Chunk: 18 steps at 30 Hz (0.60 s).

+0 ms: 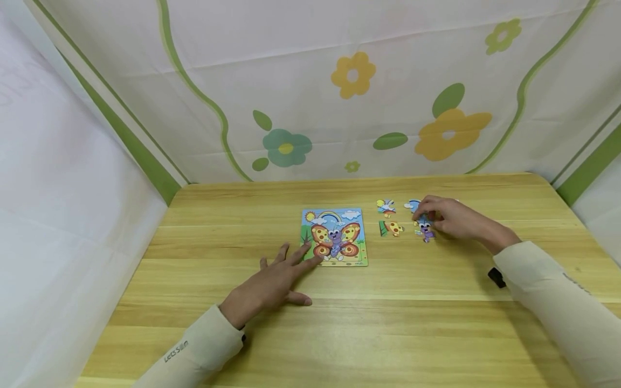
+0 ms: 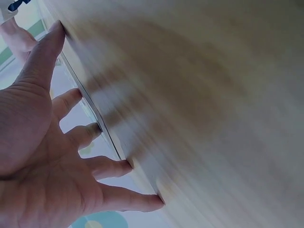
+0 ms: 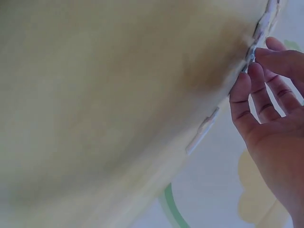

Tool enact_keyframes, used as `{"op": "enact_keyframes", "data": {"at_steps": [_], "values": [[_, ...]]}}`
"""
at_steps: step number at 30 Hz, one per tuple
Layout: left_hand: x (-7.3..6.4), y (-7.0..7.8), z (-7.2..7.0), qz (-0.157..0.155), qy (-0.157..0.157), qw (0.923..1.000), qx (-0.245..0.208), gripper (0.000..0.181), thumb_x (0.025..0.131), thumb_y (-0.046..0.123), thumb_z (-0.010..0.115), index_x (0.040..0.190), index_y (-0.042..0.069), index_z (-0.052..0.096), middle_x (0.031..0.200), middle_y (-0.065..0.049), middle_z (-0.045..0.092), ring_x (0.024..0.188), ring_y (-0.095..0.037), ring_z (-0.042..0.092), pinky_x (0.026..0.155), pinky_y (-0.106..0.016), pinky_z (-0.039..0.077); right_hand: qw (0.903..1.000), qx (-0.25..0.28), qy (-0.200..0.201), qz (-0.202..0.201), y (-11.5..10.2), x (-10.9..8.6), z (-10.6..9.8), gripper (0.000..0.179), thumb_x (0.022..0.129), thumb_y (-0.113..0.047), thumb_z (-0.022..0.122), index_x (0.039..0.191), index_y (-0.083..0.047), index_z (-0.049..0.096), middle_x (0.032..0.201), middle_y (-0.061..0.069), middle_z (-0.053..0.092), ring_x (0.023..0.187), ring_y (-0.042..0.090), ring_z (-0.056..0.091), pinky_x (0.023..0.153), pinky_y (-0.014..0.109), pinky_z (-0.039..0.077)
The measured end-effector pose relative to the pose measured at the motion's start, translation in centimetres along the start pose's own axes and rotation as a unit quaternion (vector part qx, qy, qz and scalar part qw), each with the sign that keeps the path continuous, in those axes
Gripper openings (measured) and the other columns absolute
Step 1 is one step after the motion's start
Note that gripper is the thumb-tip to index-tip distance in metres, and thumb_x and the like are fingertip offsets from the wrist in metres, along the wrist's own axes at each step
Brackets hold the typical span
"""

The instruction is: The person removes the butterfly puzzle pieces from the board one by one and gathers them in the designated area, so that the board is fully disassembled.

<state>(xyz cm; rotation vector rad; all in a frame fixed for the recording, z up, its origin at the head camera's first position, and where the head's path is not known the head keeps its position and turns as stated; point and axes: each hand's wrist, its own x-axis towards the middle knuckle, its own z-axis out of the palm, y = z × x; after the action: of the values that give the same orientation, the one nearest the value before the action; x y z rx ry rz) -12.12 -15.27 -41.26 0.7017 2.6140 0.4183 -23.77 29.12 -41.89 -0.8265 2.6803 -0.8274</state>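
A square jigsaw puzzle board (image 1: 346, 216) with a butterfly, a rainbow and a sun lies flat on the wooden table in the head view. My left hand (image 1: 271, 280) is spread out, its fingertips on the board's lower left corner and the tabletop beside it. To the right of the board, my right hand (image 1: 448, 216) pinches at a puzzle piece with a purple butterfly face (image 1: 426, 233). The right wrist view shows the thumb and fingers of that hand (image 3: 270, 95) close together at the piece, partly hiding it.
Between board and right hand lie a sun-and-cloud piece (image 1: 386, 207) and a yellow wing piece (image 1: 391, 228). A rainbow piece (image 1: 412, 205) is partly behind the right fingers. Beyond the wooden table (image 1: 233, 215) hangs a white cloth (image 1: 301, 70) with flowers.
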Motion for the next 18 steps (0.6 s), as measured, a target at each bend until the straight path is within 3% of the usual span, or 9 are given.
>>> {"op": "enact_keyframes", "data": {"at_steps": [10,18], "values": [[0.0,0.3,0.0,0.006,0.001,1.0,0.001,0.088,0.092,0.047,0.076,0.166,0.034,0.031,0.178,-0.004,0.01,0.16,-0.051,0.009,0.107,-0.088,0.024,0.9988,-0.019,0.016,-0.042,-2.9,1.6,0.6,0.046,0.086,0.022,0.055,0.117,-0.006,0.075,0.122,0.008,0.066,0.094,0.022,0.058,0.072,0.027,0.047],[0.4,1.4,0.3,0.048,0.004,0.9984,0.028,0.087,0.093,0.05,0.075,0.166,0.03,0.032,0.178,-0.007,0.013,0.16,-0.051,0.01,0.109,-0.087,0.024,0.9964,-0.016,-0.003,-0.083,-6.6,4.6,2.8,0.033,0.094,0.011,0.062,0.12,-0.003,0.074,0.124,0.009,0.065,0.102,0.029,0.065,0.078,0.036,0.054]]}}
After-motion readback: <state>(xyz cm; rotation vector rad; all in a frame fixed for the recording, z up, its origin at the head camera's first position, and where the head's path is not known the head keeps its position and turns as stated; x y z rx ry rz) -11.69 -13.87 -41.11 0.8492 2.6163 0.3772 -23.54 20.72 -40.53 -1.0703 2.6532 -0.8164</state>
